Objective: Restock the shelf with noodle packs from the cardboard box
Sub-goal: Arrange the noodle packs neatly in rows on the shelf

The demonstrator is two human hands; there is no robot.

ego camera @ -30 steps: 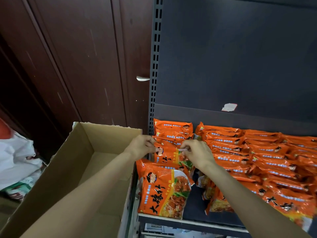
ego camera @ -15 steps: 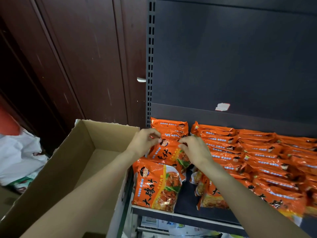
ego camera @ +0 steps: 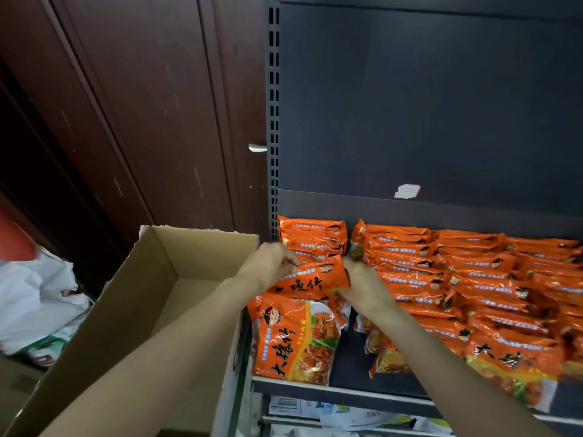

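Note:
An orange noodle pack (ego camera: 310,277) leans in the leftmost row on the dark shelf (ego camera: 340,393). My left hand (ego camera: 271,263) pinches its upper left corner and my right hand (ego camera: 362,285) grips its right edge. More orange packs (ego camera: 441,269) stand in rows to the right and behind. Another noodle pack (ego camera: 296,339) leans at the shelf's front, below my hands. The open cardboard box (ego camera: 151,285) stands left of the shelf, under my left forearm; the part of its inside that shows holds no packs.
A dark wooden door (ego camera: 142,121) with a metal handle (ego camera: 257,148) rises behind the box. White plastic bags (ego camera: 34,298) lie at the far left. The shelf's perforated upright (ego camera: 273,105) and dark back panel (ego camera: 426,105) stand above the packs. A lower shelf (ego camera: 347,414) holds other goods.
Both hands have pushed the held pack back and up toward the rear stack of the left row. The view has tilted slightly.

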